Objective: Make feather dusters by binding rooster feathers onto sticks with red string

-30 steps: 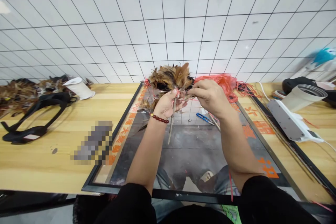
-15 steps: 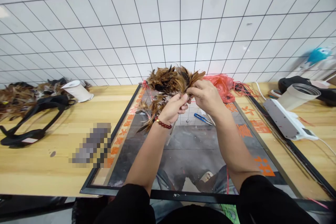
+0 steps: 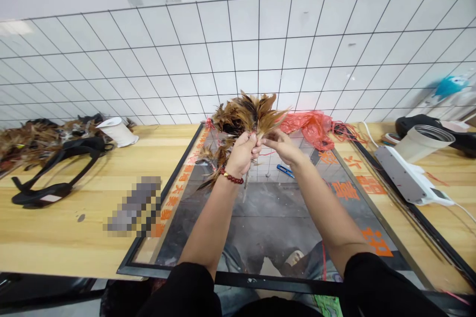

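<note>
Feather bundle (image 3: 262, 113) gripped at its base over framed glossy panel (image 3: 267, 213)

Condition of the hands: the left hand (image 3: 242, 154) is closed, thumb pressed against curled fingers, pinching the base of the bundle. The right hand (image 3: 283, 145) has its bent fingers brought to the same base, beside the left fingertips; whether it grips a feather or a thread cannot be told. A bracelet (image 3: 231, 177) of round, dark red beads circles the left wrist.

The bundle sits near the far edge of the panel, its slender brown and black feathers fanning upward and outward. A thin stick (image 3: 245, 189) extends below the left hand. Darker, fluffy plumage (image 3: 226, 120) lies just behind and to the left, with looser feathers (image 3: 211, 158) nearer the wrist.

The panel is smooth and reflective, dark-framed, with orange lettering (image 3: 377, 242) along its sides. Blue-handled snips (image 3: 285, 171) lie on it, partly hidden by the right arm. Crumpled, translucent red plastic (image 3: 314, 128) stands to the right of the bundle, against the gridded wall (image 3: 275, 44).

On the wood-grained worktop (image 3: 74, 252) to the left are a white flanged spool (image 3: 118, 132) and a matte black looped strap frame (image 3: 61, 190)
</note>
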Available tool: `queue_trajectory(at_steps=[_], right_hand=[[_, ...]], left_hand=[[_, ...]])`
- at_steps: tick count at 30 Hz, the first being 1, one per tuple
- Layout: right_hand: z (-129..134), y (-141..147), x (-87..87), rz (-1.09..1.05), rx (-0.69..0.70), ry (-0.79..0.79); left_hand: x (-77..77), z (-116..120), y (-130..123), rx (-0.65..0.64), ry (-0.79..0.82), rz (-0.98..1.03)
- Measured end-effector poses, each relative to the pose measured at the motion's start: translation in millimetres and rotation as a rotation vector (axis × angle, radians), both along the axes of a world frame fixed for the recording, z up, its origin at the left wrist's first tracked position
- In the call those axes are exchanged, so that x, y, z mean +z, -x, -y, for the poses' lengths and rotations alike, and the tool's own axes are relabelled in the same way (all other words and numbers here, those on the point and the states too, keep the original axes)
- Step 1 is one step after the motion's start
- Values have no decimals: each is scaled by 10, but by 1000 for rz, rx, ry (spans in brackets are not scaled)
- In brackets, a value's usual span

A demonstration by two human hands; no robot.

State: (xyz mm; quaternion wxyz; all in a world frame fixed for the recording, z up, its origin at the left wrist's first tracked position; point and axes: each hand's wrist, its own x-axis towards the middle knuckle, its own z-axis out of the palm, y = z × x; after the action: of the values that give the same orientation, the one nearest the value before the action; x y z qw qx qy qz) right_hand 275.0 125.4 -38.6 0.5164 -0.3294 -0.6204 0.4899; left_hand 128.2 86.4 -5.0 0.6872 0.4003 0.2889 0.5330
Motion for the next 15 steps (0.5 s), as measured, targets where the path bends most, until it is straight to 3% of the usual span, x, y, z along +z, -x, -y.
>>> queue_trajectory(at_steps=[3,7,15], right_hand=[[89,42,87,32,-184,-38],[154,88,142,84,-252,-46],[174,64,202,-137,-211,25]], left_hand=[[-31,-33,-29,98,45,-1],[-101,-62,-99,177,39,-70],[-101,-73,-91,88,36,3]])
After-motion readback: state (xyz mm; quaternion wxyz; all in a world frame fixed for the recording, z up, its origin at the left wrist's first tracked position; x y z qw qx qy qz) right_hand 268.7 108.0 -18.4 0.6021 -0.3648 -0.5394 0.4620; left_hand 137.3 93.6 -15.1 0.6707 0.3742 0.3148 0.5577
